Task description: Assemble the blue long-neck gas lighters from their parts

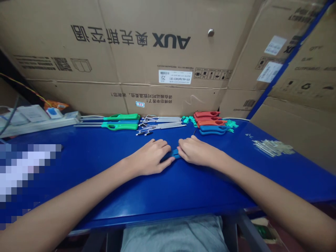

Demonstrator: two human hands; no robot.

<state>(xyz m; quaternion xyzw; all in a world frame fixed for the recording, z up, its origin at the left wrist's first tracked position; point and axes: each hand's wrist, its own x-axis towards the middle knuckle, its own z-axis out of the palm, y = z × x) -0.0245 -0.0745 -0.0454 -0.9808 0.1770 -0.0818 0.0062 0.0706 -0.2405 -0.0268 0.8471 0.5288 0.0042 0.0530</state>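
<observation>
My left hand (151,156) and my right hand (195,151) meet at the middle of the blue table (105,196), fingers curled round a small blue plastic handle piece (173,154) pressed on the tabletop. Only a short part of that piece shows between the thumbs. A thin dark wire (194,132) sticks up just behind my right hand.
Along the back lie green-handled long lighters (120,121), a bundle of metal tubes with wires (160,124), red handle shells (208,118), blue shells (213,130) and small teal parts (231,123). Clear plastic pieces (273,147) lie at right. A power strip (39,122) sits left. Cardboard boxes (157,52) wall the back.
</observation>
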